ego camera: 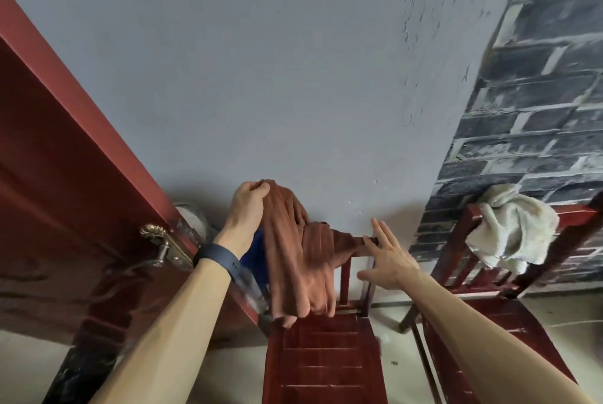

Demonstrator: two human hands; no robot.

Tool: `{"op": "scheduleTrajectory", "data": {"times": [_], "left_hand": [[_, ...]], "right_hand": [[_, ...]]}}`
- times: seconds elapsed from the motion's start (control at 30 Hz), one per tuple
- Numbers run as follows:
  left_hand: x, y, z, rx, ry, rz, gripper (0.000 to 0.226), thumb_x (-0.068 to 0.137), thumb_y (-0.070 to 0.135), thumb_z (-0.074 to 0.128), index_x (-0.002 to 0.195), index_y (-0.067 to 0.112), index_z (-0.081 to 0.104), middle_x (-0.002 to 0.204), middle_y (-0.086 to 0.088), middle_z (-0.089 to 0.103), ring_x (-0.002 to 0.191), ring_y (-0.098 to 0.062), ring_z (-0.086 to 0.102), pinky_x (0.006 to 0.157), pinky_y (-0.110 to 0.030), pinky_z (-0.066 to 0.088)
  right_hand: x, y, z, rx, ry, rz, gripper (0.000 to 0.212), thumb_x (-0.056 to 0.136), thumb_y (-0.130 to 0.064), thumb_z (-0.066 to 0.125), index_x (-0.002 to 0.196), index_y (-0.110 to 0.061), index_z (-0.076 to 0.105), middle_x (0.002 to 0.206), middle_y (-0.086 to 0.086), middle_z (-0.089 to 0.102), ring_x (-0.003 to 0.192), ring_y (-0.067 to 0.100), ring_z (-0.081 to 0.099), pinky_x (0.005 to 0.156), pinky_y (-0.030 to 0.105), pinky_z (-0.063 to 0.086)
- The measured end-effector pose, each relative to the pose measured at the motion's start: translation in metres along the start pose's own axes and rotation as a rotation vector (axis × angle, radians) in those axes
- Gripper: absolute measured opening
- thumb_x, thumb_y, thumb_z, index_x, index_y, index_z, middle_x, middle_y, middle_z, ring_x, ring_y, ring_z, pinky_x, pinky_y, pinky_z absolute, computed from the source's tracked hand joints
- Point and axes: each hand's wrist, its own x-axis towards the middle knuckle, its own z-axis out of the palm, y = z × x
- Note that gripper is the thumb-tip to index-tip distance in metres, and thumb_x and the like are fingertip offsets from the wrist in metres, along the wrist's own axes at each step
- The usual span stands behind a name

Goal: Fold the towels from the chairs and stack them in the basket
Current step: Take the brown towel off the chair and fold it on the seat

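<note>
Early stage: my left hand (249, 204) grips the brown towel (293, 266), half off the chair (326, 354), my right hand (388, 260) spread at its trailing end; white towel (512, 230) right of that hand untouched, basket unseen.

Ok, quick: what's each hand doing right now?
Left hand: grips the rust-brown terry towel.
Right hand: open, fingers straight, by the towel's end on the red wooden chair.

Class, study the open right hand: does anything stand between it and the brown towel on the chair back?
Nothing visible does. The right hand, fingers spread, is right at the end of the brown towel draped over the top rail of the chair, while the left hand grips the other end, raised. The basket is out of view.
</note>
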Motion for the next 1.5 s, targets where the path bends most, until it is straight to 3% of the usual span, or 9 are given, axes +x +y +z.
{"op": "scheduleTrajectory", "data": {"times": [0.33, 0.63, 0.67, 0.7, 0.73, 0.8, 1.07, 1.27, 1.5], "left_hand": [[-0.092, 0.103, -0.026, -0.174, 0.009, 0.192, 0.011, 0.1, 0.019, 0.053, 0.104, 0.014, 0.062, 0.095, -0.008, 0.067, 0.08, -0.02, 0.065, 0.07, -0.033, 0.05], [-0.175, 0.17, -0.032, -0.408, -0.012, 0.381, 0.015, 0.101, 0.016, 0.047, 0.101, 0.017, 0.063, 0.097, -0.007, 0.066, 0.095, -0.024, 0.063, 0.09, -0.04, 0.049], [-0.182, 0.167, -0.034, -0.372, -0.011, 0.371, 0.015, 0.101, 0.018, 0.048, 0.102, 0.017, 0.063, 0.097, -0.006, 0.066, 0.094, -0.023, 0.063, 0.089, -0.041, 0.049], [-0.187, 0.162, -0.036, -0.33, -0.014, 0.351, 0.016, 0.101, 0.019, 0.048, 0.102, 0.017, 0.063, 0.095, -0.006, 0.066, 0.09, -0.022, 0.064, 0.084, -0.039, 0.05], [-0.192, 0.154, -0.039, -0.297, -0.009, 0.328, 0.016, 0.101, 0.02, 0.048, 0.102, 0.018, 0.063, 0.094, -0.006, 0.066, 0.086, -0.021, 0.064, 0.078, -0.036, 0.052], [-0.197, 0.137, -0.045, -0.281, 0.015, 0.275, 0.015, 0.1, 0.021, 0.049, 0.1, 0.016, 0.063, 0.094, -0.008, 0.066, 0.084, -0.022, 0.064, 0.071, -0.033, 0.052], [-0.194, 0.041, -0.073, 0.195, 0.105, 0.079, 0.056, 0.062, 0.027, 0.092, 0.103, 0.015, 0.057, 0.097, -0.002, 0.065, 0.089, -0.019, 0.066, 0.083, -0.037, 0.054], [-0.187, -0.035, -0.075, 0.668, 0.217, 0.072, 0.015, 0.081, 0.029, 0.072, 0.085, 0.017, 0.064, 0.084, 0.002, 0.065, 0.089, -0.024, 0.06, 0.072, -0.032, 0.045], [-0.174, -0.087, -0.091, 0.759, 0.101, 0.022, 0.039, 0.088, 0.051, 0.062, 0.088, 0.014, 0.075, 0.091, -0.008, 0.074, 0.096, -0.031, 0.066, 0.082, -0.034, 0.052]], "right_hand": [[-0.048, -0.017, -0.065, 0.629, 0.17, -0.034, 0.067, 0.088, -0.054, 0.065, 0.145, -0.022, 0.048, 0.141, 0.009, 0.058, 0.126, 0.026, 0.058, 0.102, 0.036, 0.046], [-0.139, -0.068, -0.075, 1.497, -0.26, -0.105, 0.06, 0.081, -0.078, 0.057, 0.095, -0.021, 0.07, 0.104, 0.008, 0.072, 0.095, 0.026, 0.066, 0.081, 0.035, 0.049], [-0.148, -0.075, -0.083, 1.607, -0.356, -0.134, 0.06, 0.081, -0.079, 0.057, 0.092, -0.021, 0.067, 0.077, -0.025, 0.038, 0.09, 0.036, 0.062, 0.074, 0.032, 0.044], [-0.152, -0.08, -0.088, 1.669, -0.372, -0.141, 0.055, 0.085, -0.074, 0.056, 0.094, -0.02, 0.066, 0.134, 0.044, 0.027, 0.09, 0.04, 0.062, 0.069, 0.03, 0.045], [-0.156, -0.086, -0.093, 1.732, -0.34, -0.138, 0.046, 0.09, -0.065, 0.056, 0.095, -0.02, 0.064, 0.092, 0.022, 0.064, 0.085, 0.033, 0.065, 0.064, 0.027, 0.046], [-0.158, -0.092, -0.1, 1.789, -0.197, -0.134, 0.026, 0.097, -0.043, 0.06, 0.086, -0.02, 0.059, 0.079, 0.005, 0.069, 0.067, 0.014, 0.064, 0.055, 0.024, 0.045], [-0.157, -0.07, -0.096, 1.531, 0.195, -0.033, 0.03, 0.087, -0.041, 0.072, 0.093, -0.012, 0.068, 0.092, 0.003, 0.068, 0.084, 0.019, 0.07, 0.071, 0.028, 0.051], [-0.175, -0.06, -0.078, 1.123, 0.329, 0.003, 0.035, 0.092, -0.052, 0.061, 0.098, -0.018, 0.064, 0.097, 0.003, 0.068, 0.094, 0.022, 0.066, 0.091, 0.041, 0.055], [-0.185, -0.038, -0.055, 1.08, 0.233, 0.08, 0.034, 0.092, -0.05, 0.065, 0.106, -0.02, 0.067, 0.104, 0.003, 0.07, 0.094, 0.017, 0.067, 0.081, 0.036, 0.058]]}}
